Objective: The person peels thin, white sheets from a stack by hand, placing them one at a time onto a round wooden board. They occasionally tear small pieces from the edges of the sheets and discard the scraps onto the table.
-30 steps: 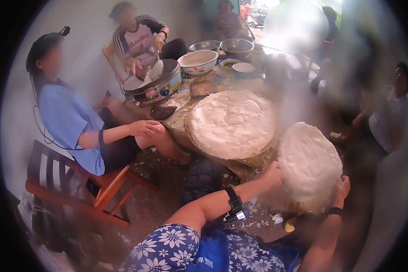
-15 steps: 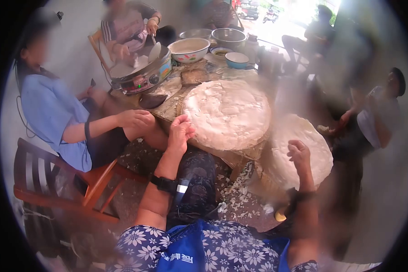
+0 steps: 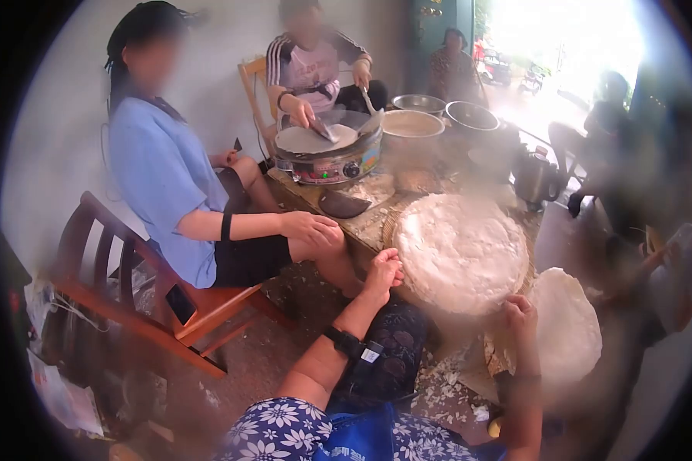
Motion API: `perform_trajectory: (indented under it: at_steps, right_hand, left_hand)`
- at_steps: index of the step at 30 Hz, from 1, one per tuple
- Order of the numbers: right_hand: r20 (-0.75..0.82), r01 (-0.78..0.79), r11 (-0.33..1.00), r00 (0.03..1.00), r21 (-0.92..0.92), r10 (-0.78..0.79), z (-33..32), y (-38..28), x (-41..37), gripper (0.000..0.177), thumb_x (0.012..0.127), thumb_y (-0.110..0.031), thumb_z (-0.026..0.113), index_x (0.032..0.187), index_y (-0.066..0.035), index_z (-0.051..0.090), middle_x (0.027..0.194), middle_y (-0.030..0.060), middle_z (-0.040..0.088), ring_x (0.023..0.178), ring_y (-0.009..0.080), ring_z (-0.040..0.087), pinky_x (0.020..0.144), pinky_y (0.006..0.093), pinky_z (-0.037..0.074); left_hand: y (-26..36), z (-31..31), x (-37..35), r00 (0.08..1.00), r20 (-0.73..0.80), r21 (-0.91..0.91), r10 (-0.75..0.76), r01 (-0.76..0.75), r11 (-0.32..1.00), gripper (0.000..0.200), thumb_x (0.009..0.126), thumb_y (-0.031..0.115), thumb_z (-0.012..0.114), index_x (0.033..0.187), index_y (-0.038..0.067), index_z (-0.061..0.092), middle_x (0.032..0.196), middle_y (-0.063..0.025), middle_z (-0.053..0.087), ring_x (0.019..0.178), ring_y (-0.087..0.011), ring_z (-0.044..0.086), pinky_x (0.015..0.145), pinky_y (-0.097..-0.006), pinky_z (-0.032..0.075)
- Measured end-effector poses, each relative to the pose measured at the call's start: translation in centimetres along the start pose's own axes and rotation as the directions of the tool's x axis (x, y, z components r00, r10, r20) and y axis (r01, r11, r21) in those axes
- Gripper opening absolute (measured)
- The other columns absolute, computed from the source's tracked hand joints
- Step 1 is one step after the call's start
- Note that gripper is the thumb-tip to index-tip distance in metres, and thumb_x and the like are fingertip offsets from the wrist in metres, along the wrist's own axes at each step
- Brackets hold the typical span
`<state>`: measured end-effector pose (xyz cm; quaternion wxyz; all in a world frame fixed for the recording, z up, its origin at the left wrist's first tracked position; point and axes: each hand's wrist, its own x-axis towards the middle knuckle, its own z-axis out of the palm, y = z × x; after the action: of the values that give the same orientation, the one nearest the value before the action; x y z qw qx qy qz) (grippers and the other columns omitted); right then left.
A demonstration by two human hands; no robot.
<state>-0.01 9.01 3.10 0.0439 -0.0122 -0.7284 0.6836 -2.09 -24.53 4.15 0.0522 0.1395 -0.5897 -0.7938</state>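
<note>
A round stack of thin pale flatbread [image 3: 461, 250] lies on a woven mat in front of me, its top sheet wrinkled. At its left edge my left hand [image 3: 383, 276] is closed, fingertips pinched at the rim. My right hand [image 3: 520, 313] is closed too, fingers curled at the stack's lower right edge. How much of the sheet either hand grips is partly hidden by the fingers. Beside my right hand lies a second pale round of flatbread [image 3: 567, 326], lower down.
A person cooks batter on a round electric griddle [image 3: 327, 154] with a scraper. Metal bowls [image 3: 473, 117] and a kettle [image 3: 537, 178] stand behind. A dark scoop-like dish [image 3: 344, 204] lies on the table. Another person sits left on a wooden chair [image 3: 123, 269] holding a phone [image 3: 181, 304].
The view has turned left. My right hand has moved from over the lower flatbread to the main stack's edge. My left hand stays at the left rim.
</note>
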Motion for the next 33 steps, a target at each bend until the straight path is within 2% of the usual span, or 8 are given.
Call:
perform_trajectory:
  at_steps: [6,9,12,15,23,24,28,33]
  right_hand:
    - [-0.018,-0.017,1.000,1.000,0.021,0.017,0.2,0.5,0.2,0.012,0.080,-0.011,0.058,0.088,-0.003,0.063,0.066,-0.0007,0.057,0.054,0.0070,0.051,0.049,0.0212,0.040]
    - [-0.007,0.089,0.993,0.996,-0.078,-0.090,-0.1,0.0,-0.4,0.015,0.081,-0.014,0.058,0.088,-0.002,0.063,0.067,-0.0003,0.058,0.053,0.0078,0.052,0.048,0.0223,0.041]
    - [-0.020,-0.053,0.998,0.998,0.045,0.054,-0.2,0.6,-0.3,0.013,0.082,-0.016,0.059,0.090,-0.006,0.064,0.069,-0.0020,0.059,0.054,0.0066,0.053,0.049,0.0212,0.042]
    - [0.009,-0.082,0.985,0.997,0.151,0.081,-0.5,1.3,0.0,0.013,0.083,-0.016,0.059,0.092,-0.008,0.063,0.071,-0.0035,0.059,0.056,0.0053,0.053,0.048,0.0204,0.042]
    - [-0.031,-0.205,0.933,0.974,0.297,0.224,-1.0,-0.2,-1.2,0.018,0.086,-0.022,0.059,0.096,-0.007,0.059,0.077,-0.0003,0.058,0.057,0.0073,0.057,0.047,0.0208,0.045]
    - [-0.033,-0.221,0.918,0.969,0.330,0.245,-1.1,-0.3,-1.4,0.020,0.086,-0.024,0.059,0.097,-0.007,0.058,0.078,0.0003,0.058,0.057,0.0079,0.057,0.047,0.0213,0.046]
    - [-0.023,-0.249,0.839,0.955,0.484,0.297,-1.3,-0.6,-0.7,0.028,0.088,-0.029,0.059,0.104,-0.007,0.054,0.083,0.0029,0.056,0.062,0.0107,0.059,0.051,0.0239,0.049]
    - [0.003,-0.228,0.792,0.962,0.566,0.274,-1.5,-1.7,1.8,0.025,0.088,-0.026,0.058,0.103,-0.007,0.054,0.081,0.0022,0.058,0.063,0.0117,0.059,0.054,0.0253,0.050]
  left_hand:
    - [1.0,-0.1,0.7,0.998,-0.049,0.013,0.049,-0.049,0.999,0.039,0.081,0.011,0.056,0.119,0.005,0.049,0.084,-0.0006,0.057,0.058,-0.0099,0.053,0.051,-0.0231,0.043]
    - [0.9,0.1,1.2,0.998,-0.048,-0.050,0.037,-0.039,0.998,0.033,0.081,0.011,0.058,0.113,0.006,0.051,0.077,-0.0005,0.058,0.058,-0.0109,0.054,0.053,-0.0242,0.045]
    - [1.1,0.3,1.9,0.999,0.040,-0.239,-0.011,0.021,0.971,0.021,0.083,0.008,0.057,0.103,0.010,0.052,0.080,-0.0016,0.060,0.062,-0.0132,0.057,0.057,-0.0266,0.048]
    - [1.2,0.6,2.3,0.994,0.096,-0.369,-0.054,0.086,0.925,0.018,0.084,0.008,0.057,0.101,0.011,0.052,0.083,-0.0022,0.061,0.071,-0.0146,0.060,0.065,-0.0298,0.050]
    - [0.4,2.4,5.3,0.964,0.244,-0.466,-0.108,0.214,0.859,0.024,0.079,-0.001,0.061,0.103,0.003,0.056,0.097,-0.0054,0.062,0.089,-0.0182,0.060,0.081,-0.0318,0.050]
    - [0.7,2.7,4.9,0.963,0.251,-0.474,-0.097,0.210,0.855,0.029,0.079,-0.001,0.059,0.107,0.002,0.055,0.103,-0.0074,0.062,0.097,-0.0202,0.058,0.088,-0.0339,0.048]
    - [0.6,3.4,2.8,0.957,0.242,-0.517,-0.158,0.266,0.814,0.042,0.077,-0.003,0.055,0.118,0.002,0.049,0.116,-0.0108,0.056,0.107,-0.0252,0.054,0.091,-0.0394,0.046]
    - [0.1,3.5,0.9,0.938,0.304,-0.457,-0.166,0.297,0.839,0.049,0.075,-0.003,0.054,0.122,0.002,0.045,0.119,-0.0123,0.054,0.110,-0.0286,0.052,0.093,-0.0461,0.044]
